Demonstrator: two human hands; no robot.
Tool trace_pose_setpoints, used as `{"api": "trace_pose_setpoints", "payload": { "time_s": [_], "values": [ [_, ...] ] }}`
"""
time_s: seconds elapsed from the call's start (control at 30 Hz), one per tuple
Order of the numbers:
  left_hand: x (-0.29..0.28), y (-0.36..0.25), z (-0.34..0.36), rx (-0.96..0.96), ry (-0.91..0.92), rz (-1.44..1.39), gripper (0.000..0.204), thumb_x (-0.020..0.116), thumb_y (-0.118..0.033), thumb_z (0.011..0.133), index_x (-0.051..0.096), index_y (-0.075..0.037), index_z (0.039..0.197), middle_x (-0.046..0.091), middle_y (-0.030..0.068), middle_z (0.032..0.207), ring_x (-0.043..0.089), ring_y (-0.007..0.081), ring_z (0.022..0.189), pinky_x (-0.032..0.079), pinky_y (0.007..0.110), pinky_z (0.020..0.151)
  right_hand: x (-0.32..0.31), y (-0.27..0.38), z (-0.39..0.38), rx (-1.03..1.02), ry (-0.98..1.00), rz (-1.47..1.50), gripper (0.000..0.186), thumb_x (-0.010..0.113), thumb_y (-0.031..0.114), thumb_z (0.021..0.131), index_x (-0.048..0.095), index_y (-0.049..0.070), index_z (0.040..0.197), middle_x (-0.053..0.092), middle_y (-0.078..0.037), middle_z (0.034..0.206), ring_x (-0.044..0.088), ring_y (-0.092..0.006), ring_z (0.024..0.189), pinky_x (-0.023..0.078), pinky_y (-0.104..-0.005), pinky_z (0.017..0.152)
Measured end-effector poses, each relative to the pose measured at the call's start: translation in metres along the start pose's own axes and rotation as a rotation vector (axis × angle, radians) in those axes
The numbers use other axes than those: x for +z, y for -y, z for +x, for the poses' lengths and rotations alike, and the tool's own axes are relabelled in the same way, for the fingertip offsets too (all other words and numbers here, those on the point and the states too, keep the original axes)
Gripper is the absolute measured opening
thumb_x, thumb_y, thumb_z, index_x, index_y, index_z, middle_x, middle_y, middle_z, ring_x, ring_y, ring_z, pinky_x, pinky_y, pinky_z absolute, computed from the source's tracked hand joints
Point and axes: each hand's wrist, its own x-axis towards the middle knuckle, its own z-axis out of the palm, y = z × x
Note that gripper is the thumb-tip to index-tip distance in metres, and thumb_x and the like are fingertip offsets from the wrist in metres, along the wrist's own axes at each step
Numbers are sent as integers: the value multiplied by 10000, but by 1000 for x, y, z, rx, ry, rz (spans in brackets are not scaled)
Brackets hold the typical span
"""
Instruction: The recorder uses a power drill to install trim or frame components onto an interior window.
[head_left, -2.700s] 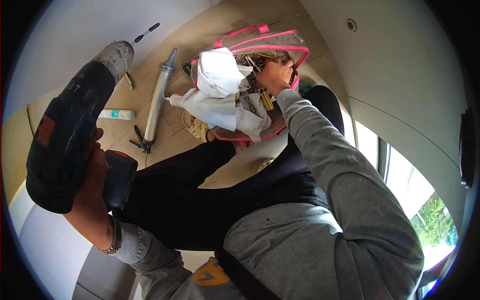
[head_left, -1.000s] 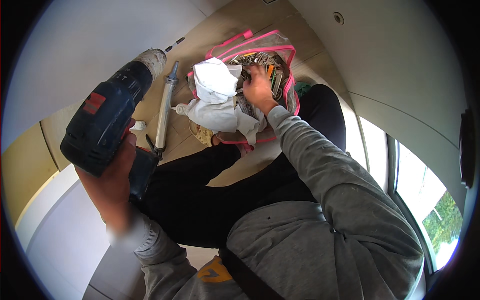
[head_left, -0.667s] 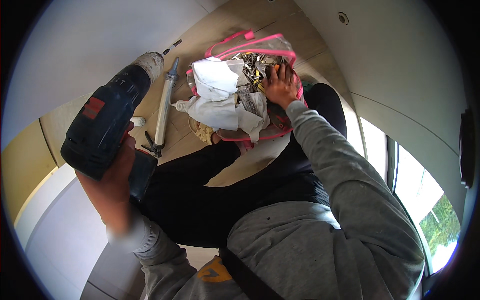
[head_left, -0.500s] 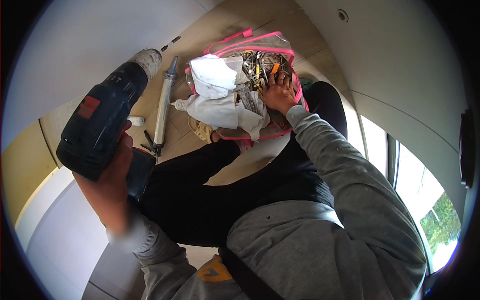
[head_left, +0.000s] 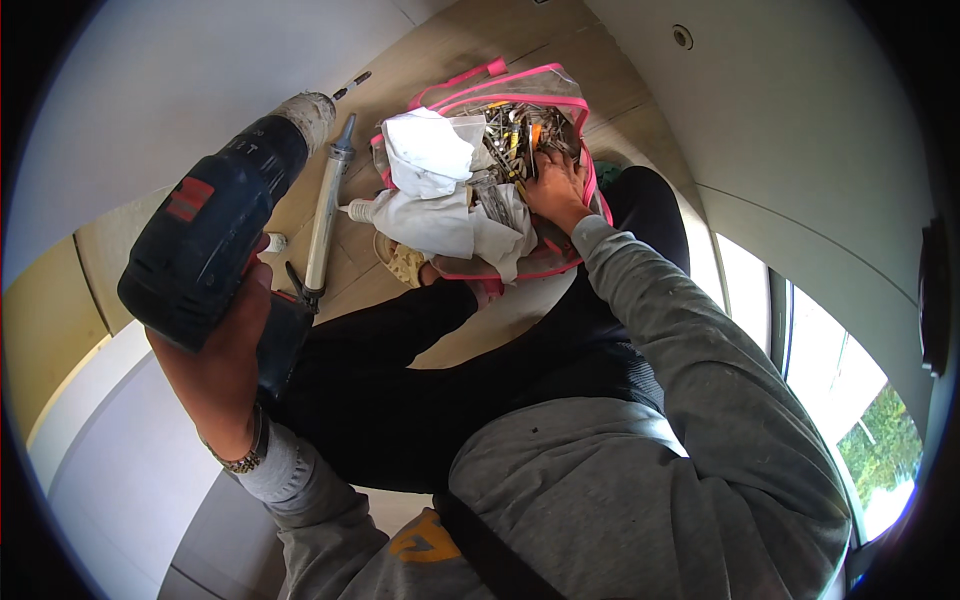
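Observation:
My left hand (head_left: 225,335) is closed round the handle of a dark cordless drill (head_left: 205,235), raised on the left. A slim bit (head_left: 352,84) sticks out of its worn chuck, pointing up and to the right. My right hand (head_left: 556,186) reaches into a clear, pink-edged bag (head_left: 553,97). Its fingers are bent but a little apart, their tips down in a pile of loose screws and small hardware (head_left: 508,140). Nothing shows in its grip. Beside the fingers is an orange piece (head_left: 536,134). White cloth or paper (head_left: 430,150) covers the bag's left part.
A caulking gun (head_left: 328,220) lies on the tiled floor (head_left: 480,38) left of the bag. A white nozzled bottle (head_left: 362,210) pokes out at the bag's left side. White panels (head_left: 790,130) rise close on both sides. My bent legs (head_left: 400,330) frame the bag.
My right hand's fingers have gone from spread on top of the pile to bent down into it. The drill has shifted slightly right, with my left hand still round it.

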Motion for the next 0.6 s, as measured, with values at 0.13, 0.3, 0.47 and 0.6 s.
{"api": "trace_pose_setpoints", "payload": {
  "time_s": [0.13,0.3,0.47,0.6],
  "values": [
    [-2,-2,-1,20,0,5,416,754,17,813,631,19,1211,751,97,1031,714,175,954,547,322,881,-8,7,-4,-141,-51,193,541,671,286,822,575,107,1323,455,-190,1455,411,-393,1363,307,-555,1097],
    [0,0,0,55,22,-17,401,758,10,812,638,18,1195,752,92,1021,714,167,935,550,311,857,22,36,5,50,1,386,705,691,334,804,455,32,1395,428,-226,1464,480,-464,1285,370,-503,1108],
    [5,2,0,36,54,-6,392,744,21,814,639,20,1191,753,87,1018,715,162,908,549,306,846,-27,80,19,659,10,582,985,748,441,742,297,-21,1485,419,-235,1453,438,-493,1318,394,-496,1108],
    [2,1,-4,17,62,-2,410,735,30,816,630,21,1212,753,100,1035,717,169,936,549,306,857,-7,54,32,465,168,560,795,685,436,758,494,-8,1389,469,-212,1444,464,-415,1340,395,-509,1111]
  ]
}}
